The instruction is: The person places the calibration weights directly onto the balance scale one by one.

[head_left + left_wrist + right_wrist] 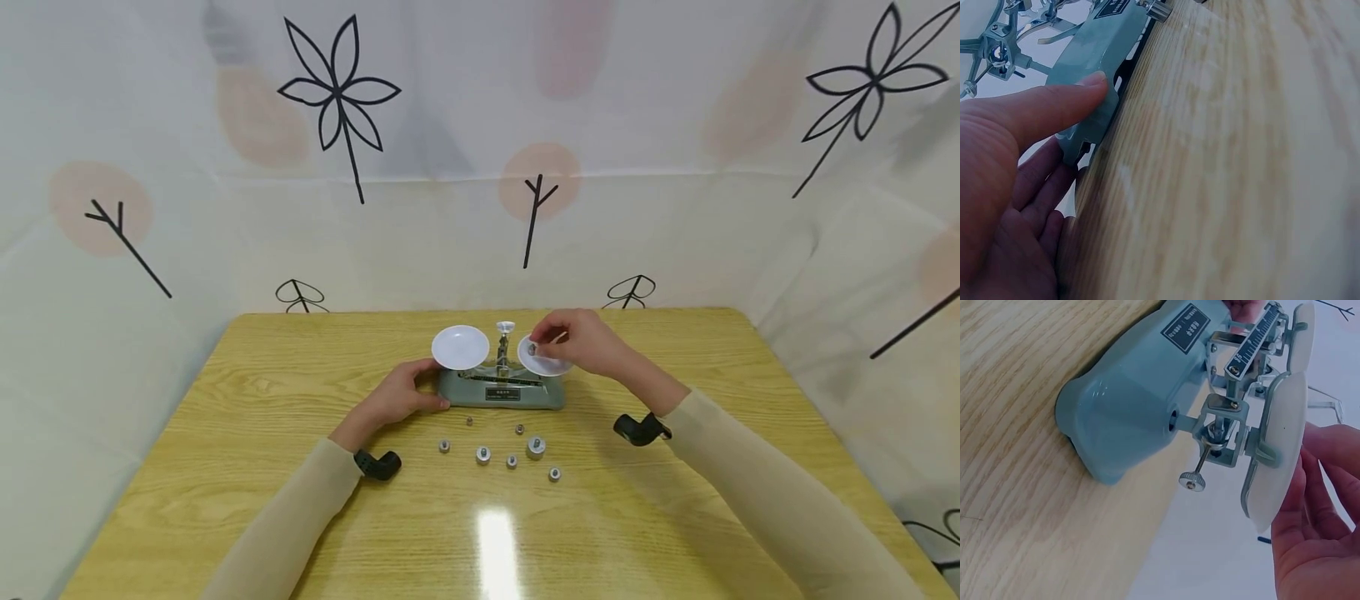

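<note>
A green balance scale [501, 395] with two white pans stands toward the back of the table. My left hand [401, 393] grips the left end of its base. In the left wrist view the thumb [1066, 107] lies on the front face and the other fingers reach behind. Over the right pan [551, 367], my right hand [581, 340] pinches a small metal weight [532, 348] between thumb and fingers. In the right wrist view the right pan [1288, 434] hides the weight and the fingertips. The left pan [460, 347] sits higher than the right one.
Several metal weights stand in front of the scale, among them a large one [536, 448], a middle-sized one [483, 456] and a small one [554, 474]. The wooden table [300, 358] ends at a patterned cloth backdrop [450, 242].
</note>
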{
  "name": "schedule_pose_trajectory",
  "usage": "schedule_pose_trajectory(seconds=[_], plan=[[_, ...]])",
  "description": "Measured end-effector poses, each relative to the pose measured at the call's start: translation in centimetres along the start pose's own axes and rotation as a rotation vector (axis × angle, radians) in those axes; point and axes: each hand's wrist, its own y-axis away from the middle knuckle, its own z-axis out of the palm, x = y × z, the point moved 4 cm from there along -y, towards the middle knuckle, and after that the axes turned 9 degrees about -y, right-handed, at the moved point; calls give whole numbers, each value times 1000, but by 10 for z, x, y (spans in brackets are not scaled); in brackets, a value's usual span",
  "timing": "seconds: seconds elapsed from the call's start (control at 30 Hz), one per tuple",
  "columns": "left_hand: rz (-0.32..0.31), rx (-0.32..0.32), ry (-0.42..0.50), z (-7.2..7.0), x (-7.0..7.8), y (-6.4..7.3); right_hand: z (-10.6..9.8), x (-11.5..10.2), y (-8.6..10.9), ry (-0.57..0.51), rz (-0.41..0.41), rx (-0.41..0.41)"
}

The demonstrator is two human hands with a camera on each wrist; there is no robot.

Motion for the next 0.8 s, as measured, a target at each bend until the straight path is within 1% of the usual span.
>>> schedule_pose_trajectory(seconds=[0.17,0.33,0.57,0.73,0.8], plan=[[12,6,8,0,0,1,-1,-5,6,-11,-37,9],[5,10,-1,0,0,1,-3,-7,12,-37,-59,23],[-20,-7,-12,1,-2,2,-3,-5,24,-74,-40,28],[-5,4,3,0,-3,1,-1,-7,34,-109,-38,32],[1,10,5,0,-3,1,1,-8,38,-103,-47,35]])
